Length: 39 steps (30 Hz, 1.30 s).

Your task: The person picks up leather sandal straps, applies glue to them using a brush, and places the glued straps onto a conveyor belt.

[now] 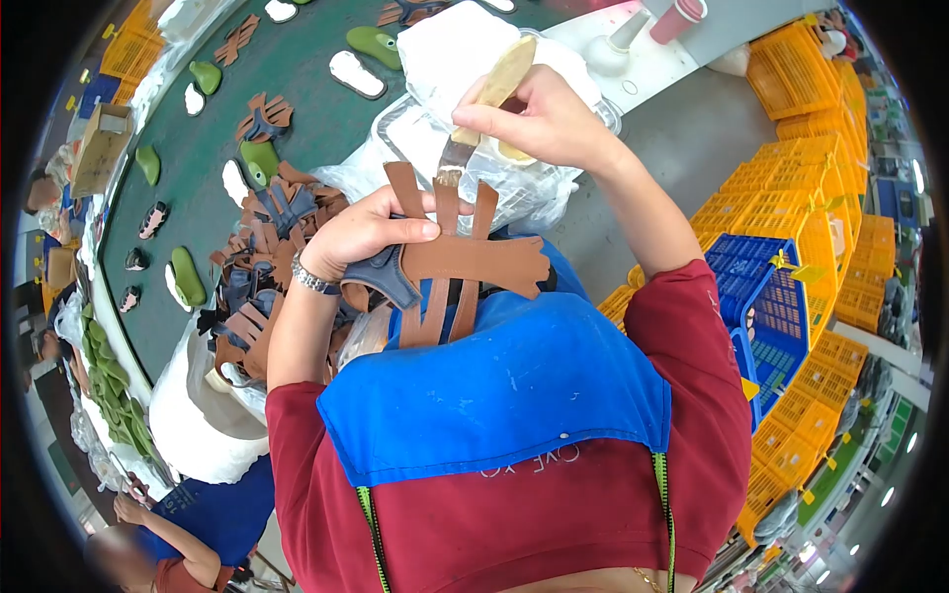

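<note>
My left hand (381,229), with a metal watch on the wrist, is closed on a brown sandal upper (473,261). Several of its straps stick out, and a dark blue part hangs beside my fingers. In my right hand (539,117) is a flat brush (506,74) with a pale wooden handle. Its bristle end points down and touches, or nearly touches, the tip of the middle strap. Just behind the brush stands a plastic-lined container (395,128); its contents are partly hidden by my right hand.
A pile of sandal uppers (282,232) lies left of my hands on the green conveyor belt (326,119), which also carries green shoe lasts (185,275) and white soles (356,74). Yellow crates (791,198) and a blue crate (761,287) are stacked right. Another person (188,534) is lower left.
</note>
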Available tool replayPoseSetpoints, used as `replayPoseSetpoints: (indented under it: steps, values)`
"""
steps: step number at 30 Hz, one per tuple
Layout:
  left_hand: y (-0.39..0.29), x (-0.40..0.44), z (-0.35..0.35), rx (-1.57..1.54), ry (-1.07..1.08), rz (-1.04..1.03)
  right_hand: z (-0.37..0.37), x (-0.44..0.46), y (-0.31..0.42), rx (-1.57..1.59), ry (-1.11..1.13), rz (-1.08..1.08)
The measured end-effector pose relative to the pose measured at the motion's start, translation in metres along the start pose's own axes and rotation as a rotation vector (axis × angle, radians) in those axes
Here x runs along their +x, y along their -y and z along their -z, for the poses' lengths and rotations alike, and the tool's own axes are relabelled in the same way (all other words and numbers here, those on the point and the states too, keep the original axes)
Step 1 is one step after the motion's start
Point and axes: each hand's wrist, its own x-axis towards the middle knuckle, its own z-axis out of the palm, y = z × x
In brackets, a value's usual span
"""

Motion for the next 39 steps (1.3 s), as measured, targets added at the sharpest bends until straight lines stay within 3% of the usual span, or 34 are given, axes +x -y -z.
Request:
replayPoseSetpoints:
  steps: [4, 8, 11, 17, 21, 24, 28, 36, 39]
  values:
    - [0.003, -0.005, 0.001, 0.027, -0.009, -0.009, 0.003, -0.001, 0.021, 0.136, -0.111, 0.080]
    - [0.003, -0.005, 0.000, 0.046, -0.002, -0.020, 0.003, 0.001, 0.026, 0.198, 0.003, 0.088]
    - [0.001, -0.008, -0.002, 0.066, 0.000, -0.006, -0.005, 0.005, 0.017, -0.060, 0.052, -0.045]
    - [0.011, -0.012, 0.005, 0.066, -0.040, -0.021, 0.003, 0.009, 0.016, 0.060, -0.178, 0.099]
    - [0.018, -0.011, 0.008, -0.051, -0.180, -0.026, 0.011, 0.012, 0.027, 0.180, -0.176, 0.059]
    - [0.021, -0.009, 0.011, -0.042, -0.089, -0.051, -0.005, 0.014, 0.033, 0.225, -0.111, 0.061]
    - [0.014, -0.012, 0.004, -0.049, -0.073, -0.068, -0.023, 0.021, 0.014, -0.066, -0.082, 0.097]
    - [0.026, -0.016, 0.018, 0.040, -0.122, -0.082, -0.006, 0.017, 0.030, 0.185, -0.329, 0.150]
    - [0.034, -0.021, 0.027, -0.271, -0.315, -0.107, -0.003, 0.003, 0.021, 0.415, -0.423, 0.040]
